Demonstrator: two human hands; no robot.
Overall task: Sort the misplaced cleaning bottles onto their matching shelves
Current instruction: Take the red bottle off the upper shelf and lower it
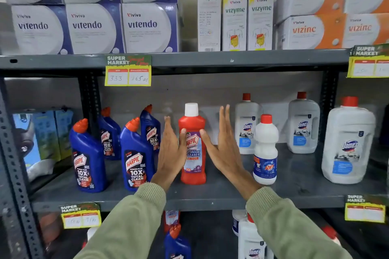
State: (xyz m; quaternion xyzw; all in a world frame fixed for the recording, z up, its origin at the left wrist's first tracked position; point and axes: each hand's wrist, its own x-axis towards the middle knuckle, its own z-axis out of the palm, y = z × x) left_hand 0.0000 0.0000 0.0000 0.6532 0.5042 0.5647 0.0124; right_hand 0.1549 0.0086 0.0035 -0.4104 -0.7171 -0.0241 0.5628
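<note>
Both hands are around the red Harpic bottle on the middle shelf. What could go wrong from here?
1. Only the thumbs of the left hand and right hand seem to touch the red bottle, fingers splayed; a lift now might slip or tip it.
2. The blue bottles stand close behind the left hand; widening it could knock one over.
3. The Rin bottle stands just right of the right hand, so pulling back sideways may bump it.

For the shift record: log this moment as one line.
stage: handling | left hand: open, thumb on red Harpic bathroom-cleaner bottle with white cap | right hand: open, thumb on it | bottle: upright on grey metal shelf
</note>
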